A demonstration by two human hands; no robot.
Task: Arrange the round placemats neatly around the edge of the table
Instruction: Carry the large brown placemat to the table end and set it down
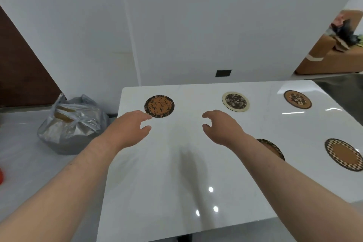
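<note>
Several round placemats lie on a glossy white table (176,173). An orange mat with a dark rim (159,106) sits near the far left corner. A dark floral mat with a cream rim (235,101) and an orange floral mat (297,99) lie along the far edge. A chequered-rim mat (343,154) lies at the right, and another mat (274,148) is partly hidden under my right forearm. My left hand (130,126) hovers open, its fingertips just at the orange mat's near rim. My right hand (220,124) hovers open over bare table, holding nothing.
A grey plastic bag (71,124) stands on the floor left of the table. A white wall with a dark socket (223,73) is behind the far edge. A brown bench (330,59) with clutter is at the back right. A red object (1,176) shows at the left edge.
</note>
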